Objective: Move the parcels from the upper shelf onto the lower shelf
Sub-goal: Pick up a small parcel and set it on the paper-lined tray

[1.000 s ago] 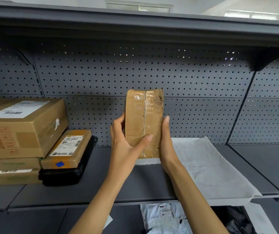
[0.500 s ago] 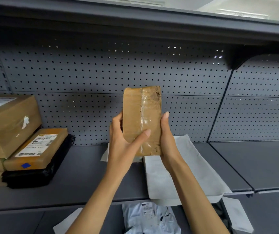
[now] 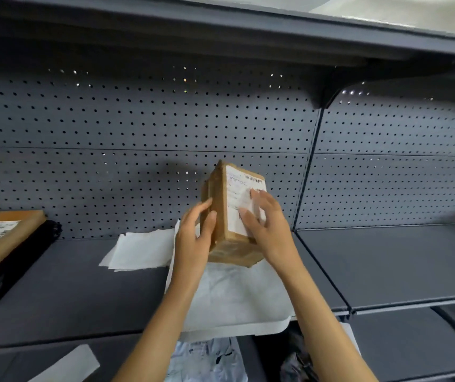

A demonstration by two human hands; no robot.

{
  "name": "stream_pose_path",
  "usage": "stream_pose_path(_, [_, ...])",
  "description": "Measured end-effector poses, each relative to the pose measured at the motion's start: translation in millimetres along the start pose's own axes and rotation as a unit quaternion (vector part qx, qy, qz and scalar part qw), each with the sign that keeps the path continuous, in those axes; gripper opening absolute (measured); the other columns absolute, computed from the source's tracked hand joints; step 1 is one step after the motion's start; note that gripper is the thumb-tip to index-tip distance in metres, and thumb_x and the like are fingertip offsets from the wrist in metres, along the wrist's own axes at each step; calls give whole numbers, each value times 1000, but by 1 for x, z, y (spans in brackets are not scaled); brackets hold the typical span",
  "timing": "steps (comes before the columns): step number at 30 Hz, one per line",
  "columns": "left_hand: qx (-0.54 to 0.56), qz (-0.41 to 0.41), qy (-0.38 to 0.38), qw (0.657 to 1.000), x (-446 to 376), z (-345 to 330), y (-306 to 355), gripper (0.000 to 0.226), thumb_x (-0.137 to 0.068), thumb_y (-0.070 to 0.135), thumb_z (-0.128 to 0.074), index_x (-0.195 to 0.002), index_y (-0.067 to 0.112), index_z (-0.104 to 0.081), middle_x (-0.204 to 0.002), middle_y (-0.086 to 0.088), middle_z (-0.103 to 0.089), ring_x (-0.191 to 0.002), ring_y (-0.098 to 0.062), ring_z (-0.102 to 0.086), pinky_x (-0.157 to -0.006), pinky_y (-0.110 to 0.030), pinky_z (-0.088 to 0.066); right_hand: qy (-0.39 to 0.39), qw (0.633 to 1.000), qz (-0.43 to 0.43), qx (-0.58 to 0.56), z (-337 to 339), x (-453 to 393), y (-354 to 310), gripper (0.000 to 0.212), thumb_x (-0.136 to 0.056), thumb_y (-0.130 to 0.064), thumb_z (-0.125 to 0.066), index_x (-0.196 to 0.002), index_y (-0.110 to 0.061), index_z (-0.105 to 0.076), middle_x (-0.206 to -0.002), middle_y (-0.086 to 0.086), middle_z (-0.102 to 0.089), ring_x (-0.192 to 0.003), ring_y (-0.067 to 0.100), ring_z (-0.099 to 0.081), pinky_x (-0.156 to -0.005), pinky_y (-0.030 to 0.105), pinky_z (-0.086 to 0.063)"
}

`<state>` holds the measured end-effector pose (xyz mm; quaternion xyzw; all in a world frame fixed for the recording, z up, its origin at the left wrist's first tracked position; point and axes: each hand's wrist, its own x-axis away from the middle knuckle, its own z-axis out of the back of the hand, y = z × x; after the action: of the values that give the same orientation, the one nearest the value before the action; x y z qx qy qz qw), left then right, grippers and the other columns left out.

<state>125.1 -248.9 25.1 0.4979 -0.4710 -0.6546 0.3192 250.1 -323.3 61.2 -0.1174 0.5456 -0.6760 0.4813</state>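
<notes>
box [image 3: 227, 216] mid-frame, clamped between my left hand [image 3: 193, 238] and right hand [image 3: 267, 221], above upper shelf [image 3: 77, 288] | done: some parcels show on lower shelf [image 3: 413, 351], bottom of frame | left: this box, white mailer [image 3: 231, 301], stack [image 3: 0, 241] at left edge

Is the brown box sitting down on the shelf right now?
No, the brown box is held up in the air between the left hand and the right hand, above the white bag on the shelf.
</notes>
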Motion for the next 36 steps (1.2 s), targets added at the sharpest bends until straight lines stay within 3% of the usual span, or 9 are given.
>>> stream_pose_path(3, [28,95,-47,994,4,-9,-6,35,-104,52,-41,-135,40,-52,-122,26,-61,-110,13,-55,-89,-14,-42,-44,991,-27,122,-12,-2,12,55,-99,-32,-54,-153,-28,-41,-166,-3,-24,-143,30,-40,-110,53,-41])
stream_pose_path(6, [12,150,-95,984,8,-16,-15,32,-106,47,-35,-138,45,-43,-117,36,-52,-89,32,-50,-75,-1,-40,-72,970,-21,232,-22,-4,18,52,-100,-33,-50,-151,-33,-42,-166,-6,-23,-144,37,-34,-113,50,-34])
stream_pose_path(11, [-57,202,-103,972,6,-10,-45,40,-105,42,-45,-145,37,-45,-141,12,-57,-119,-9,-55,-95,-24,-40,-157,952,-71,252,-34,-8,38,50,-101,-36,-47,-151,-38,-41,-166,-6,-24,-145,39,-32,-117,52,-29])
stream_pose_path(19, [-109,192,-133,966,1,-6,-59,68,-82,59,-38,-147,38,-44,-143,13,-55,-134,-12,-50,-107,-27,-36,-207,912,-76,347,-45,-7,50,49,-107,-39,-24,-155,-42,-16,-167,-4,-8,-144,36,-26,-117,47,-27])
stream_pose_path(26, [-85,194,-130,969,0,-5,-63,87,-63,75,-39,-142,40,-49,-143,11,-58,-134,-16,-53,-117,-40,-38,-217,898,-72,376,-43,-6,43,49,-108,-38,-21,-156,-40,-15,-168,-3,-5,-151,30,-17,-118,45,-23])
stream_pose_path(28, [-89,195,-124,969,1,-6,-59,86,-69,74,-42,-146,36,-45,-149,8,-53,-141,-19,-48,-119,-39,-35,-223,894,-73,381,-44,-6,42,50,-108,-39,-20,-157,-39,-14,-168,-2,-5,-152,31,-15,-120,46,-22])
stream_pose_path(30, [-108,191,-121,968,4,-7,-55,75,-94,60,-47,-158,27,-26,-167,3,-25,-156,-17,-21,-123,-35,-20,-224,890,-75,389,-45,-7,40,50,-108,-38,-21,-157,-37,-17,-167,-2,-10,-153,33,-13,-121,47,-20])
stream_pose_path(33, [-148,119,-90,978,7,-4,-51,72,-105,41,-44,-161,26,-1,-170,7,13,-145,7,4,-111,-15,-11,-172,898,-35,404,-48,-9,34,44,-105,-33,-35,-148,-29,-39,-156,1,-37,-149,34,-23,-116,46,-27])
stream_pose_path(36, [-121,-6,-8,993,6,15,-42,57,-105,33,-51,-156,27,-28,-166,8,-18,-147,6,-16,-111,-5,-17,-80,932,38,351,-57,-9,27,35,-100,-26,-48,-134,-28,-58,-139,-1,-56,-140,30,-38,-109,41,-34])
